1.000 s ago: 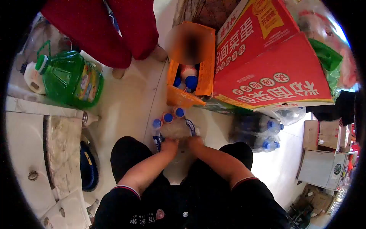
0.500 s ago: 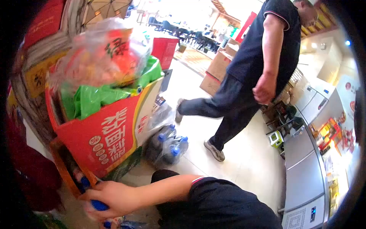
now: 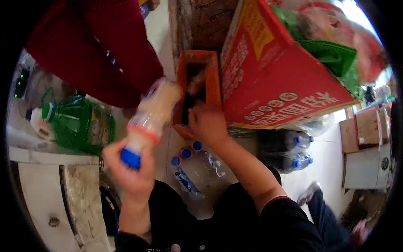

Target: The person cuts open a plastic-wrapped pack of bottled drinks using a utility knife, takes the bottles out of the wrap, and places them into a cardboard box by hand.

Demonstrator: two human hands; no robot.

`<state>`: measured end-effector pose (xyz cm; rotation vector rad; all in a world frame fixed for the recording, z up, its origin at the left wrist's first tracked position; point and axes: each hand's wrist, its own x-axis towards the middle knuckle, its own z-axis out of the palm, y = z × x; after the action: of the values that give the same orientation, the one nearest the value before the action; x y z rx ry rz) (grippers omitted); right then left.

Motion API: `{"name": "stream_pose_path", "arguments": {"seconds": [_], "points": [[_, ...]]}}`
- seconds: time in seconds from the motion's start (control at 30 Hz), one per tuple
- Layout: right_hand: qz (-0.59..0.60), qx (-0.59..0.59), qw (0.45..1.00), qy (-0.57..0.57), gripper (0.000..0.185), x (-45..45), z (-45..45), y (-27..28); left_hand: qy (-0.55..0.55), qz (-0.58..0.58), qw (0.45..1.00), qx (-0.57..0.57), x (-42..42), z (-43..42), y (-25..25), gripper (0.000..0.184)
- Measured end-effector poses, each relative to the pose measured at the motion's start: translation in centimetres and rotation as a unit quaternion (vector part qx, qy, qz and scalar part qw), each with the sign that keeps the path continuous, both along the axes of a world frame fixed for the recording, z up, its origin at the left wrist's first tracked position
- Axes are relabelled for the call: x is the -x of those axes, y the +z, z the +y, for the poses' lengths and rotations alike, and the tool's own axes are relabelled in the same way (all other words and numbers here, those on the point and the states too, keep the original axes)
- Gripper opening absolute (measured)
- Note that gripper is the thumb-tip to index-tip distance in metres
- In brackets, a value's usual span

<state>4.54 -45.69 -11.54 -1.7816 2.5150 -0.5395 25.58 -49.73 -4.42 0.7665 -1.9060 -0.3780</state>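
My left hand [image 3: 132,168] is closed around the neck of a plastic bottle [image 3: 157,109] with a blue cap and a cream-coloured drink inside. The bottle is tilted, cap down toward me, and blurred by motion. My right hand [image 3: 208,124] is at the near end of a narrow orange box [image 3: 215,80]. Its fingertips reach over the opening and are partly hidden and blurred, so whether they grip anything does not show. A blurred pale thing [image 3: 196,82] lies inside the box. Below my right hand, clear bottles [image 3: 187,178] with blue caps lie on the floor.
A big red carton [image 3: 268,80] with green bags on top stands right of the orange box. Dark bottles [image 3: 285,151] lie beneath it. At left are a large green bottle [image 3: 84,119], dark red cloth [image 3: 96,46] and a pale cabinet [image 3: 42,189]. A person's leg [image 3: 325,214] shows at lower right.
The view has swung down and left toward the floor. My left hand has come into view with a bottle. My right hand, earlier on a blue-capped bottle, is now at the orange box.
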Motion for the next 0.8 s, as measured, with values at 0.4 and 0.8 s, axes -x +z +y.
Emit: {"name": "stream_pose_path", "arguments": {"seconds": [0.4, 0.8], "points": [[-0.107, 0.269, 0.945, 0.151, 0.020, 0.8, 6.1, 0.4, -0.138, -0.312, 0.940, -0.009, 10.7, -2.9, -4.4, 0.022], [0.017, -0.134, 0.980, 0.143, 0.040, -4.5, 8.5, -16.7, -0.065, -0.566, 0.820, 0.052, 4.2, 5.6, -25.5, 0.026]]}}
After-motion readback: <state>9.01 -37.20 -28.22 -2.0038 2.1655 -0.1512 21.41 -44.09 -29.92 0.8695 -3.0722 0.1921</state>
